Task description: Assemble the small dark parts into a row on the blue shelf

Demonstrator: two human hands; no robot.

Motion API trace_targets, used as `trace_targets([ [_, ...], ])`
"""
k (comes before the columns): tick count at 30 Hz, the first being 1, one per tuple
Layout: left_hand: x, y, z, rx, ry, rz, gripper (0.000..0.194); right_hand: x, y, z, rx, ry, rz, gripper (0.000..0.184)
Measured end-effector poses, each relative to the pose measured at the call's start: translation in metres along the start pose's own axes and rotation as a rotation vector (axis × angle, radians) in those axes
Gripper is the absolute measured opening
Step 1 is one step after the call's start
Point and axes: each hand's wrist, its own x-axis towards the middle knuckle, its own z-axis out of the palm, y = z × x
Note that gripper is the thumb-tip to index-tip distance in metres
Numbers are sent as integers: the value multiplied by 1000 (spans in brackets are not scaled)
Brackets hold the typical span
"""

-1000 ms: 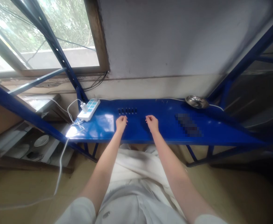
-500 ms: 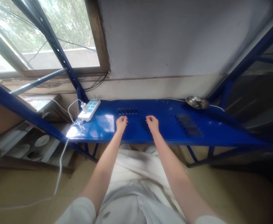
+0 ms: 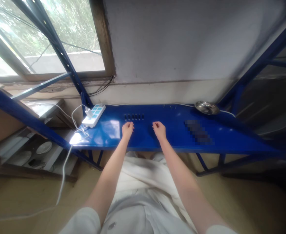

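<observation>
Six small dark pieces (image 3: 136,117) stand out in a short row on the blue table (image 3: 174,130), lined up side by side with narrow gaps between them. The left hand (image 3: 127,128) is nearest to them, just on the near side of the row's left part, its fingers curled inward; whether they are fully closed or pinch anything cannot be told. The right hand (image 3: 159,128) is to the right of the row and apart from the left hand, its fingers likewise bent inward toward the thumb, and again it cannot be told whether they are closed on something. Both forearms reach forward over the near edge of the table. At the table's left end lies a white power strip (image 3: 94,116) with blue-green socket faces, and a white plug (image 3: 88,112) sits in it, its white cord (image 3: 64,165) looping nearby and hanging down past the table. Toward the far right, a shiny metal bowl (image 3: 207,107) rests near the back edge. A dark, pixelated object (image 3: 198,131) lies nearer the person, well to the right of the right hand. Tiny light bits (image 3: 171,107) are scattered near the back edge between the row and the bowl, too small to identify.
</observation>
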Motion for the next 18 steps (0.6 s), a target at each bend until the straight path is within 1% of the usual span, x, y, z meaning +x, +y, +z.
trace_targets([
  [3, -1, 2, -1, 4, -8, 0, 28, 0, -1, 3, -78, -28, -54, 28],
  [6, -2, 3, -1, 2, -13, -13, 28, 2, -5, 6, -165, -84, -109, 28],
  [10, -2, 4, -1, -1, -15, -24, 28, 14, -12, 16, -352, -167, -157, 28],
  [14, -2, 3, 0, 10, -4, -19, 28, 33, -19, 30, -555, -219, -143, 27],
  [18, -2, 1, 0, 11, 1, -19, 28, 48, -23, 43, -654, -251, -117, 26],
])
